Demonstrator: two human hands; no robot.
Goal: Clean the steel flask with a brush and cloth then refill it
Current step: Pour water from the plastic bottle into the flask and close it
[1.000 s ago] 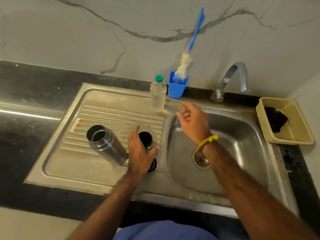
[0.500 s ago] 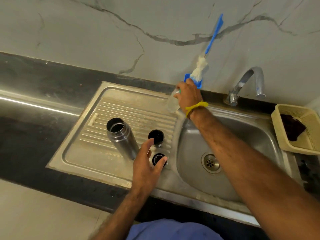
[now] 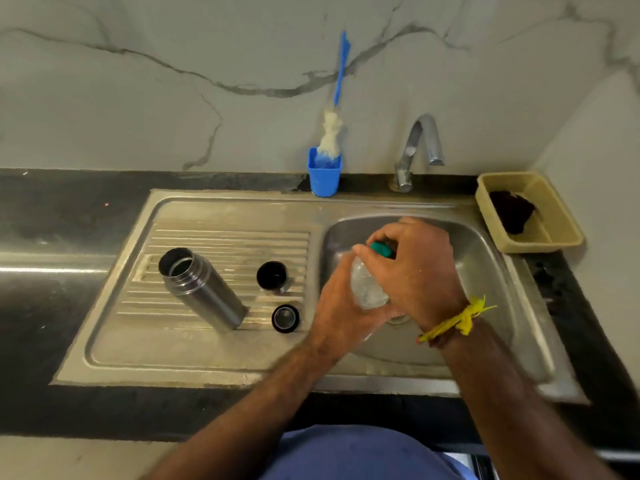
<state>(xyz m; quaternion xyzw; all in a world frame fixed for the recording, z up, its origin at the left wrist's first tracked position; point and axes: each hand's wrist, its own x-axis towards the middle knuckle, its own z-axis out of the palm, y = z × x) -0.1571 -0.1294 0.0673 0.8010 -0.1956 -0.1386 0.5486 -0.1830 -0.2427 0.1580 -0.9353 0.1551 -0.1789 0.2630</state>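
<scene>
The open steel flask [image 3: 201, 289] stands on the ribbed drainboard [image 3: 228, 244] of the sink. Its black cup [image 3: 273, 276] and inner lid [image 3: 285, 318] sit to its right. Over the basin I hold a clear plastic water bottle [image 3: 367, 289]. My left hand [image 3: 341, 317] grips the bottle's body from below. My right hand [image 3: 412, 268] curls around its green cap [image 3: 381, 249]. A blue-handled bottle brush [image 3: 334, 129] stands in a blue cup [image 3: 324, 174] at the back. A dark cloth [image 3: 512, 211] lies in the beige basket [image 3: 554, 233].
The steel tap [image 3: 417, 150] rises behind the basin [image 3: 485, 271], with the drain mostly hidden under my hands. Black countertop [image 3: 52, 216] runs to the left and along the front edge. A marble wall stands close behind.
My right hand took the water bottle from the sink's back rim and brought it over the basin. My left hand left the drainboard and now grips the bottle's body.
</scene>
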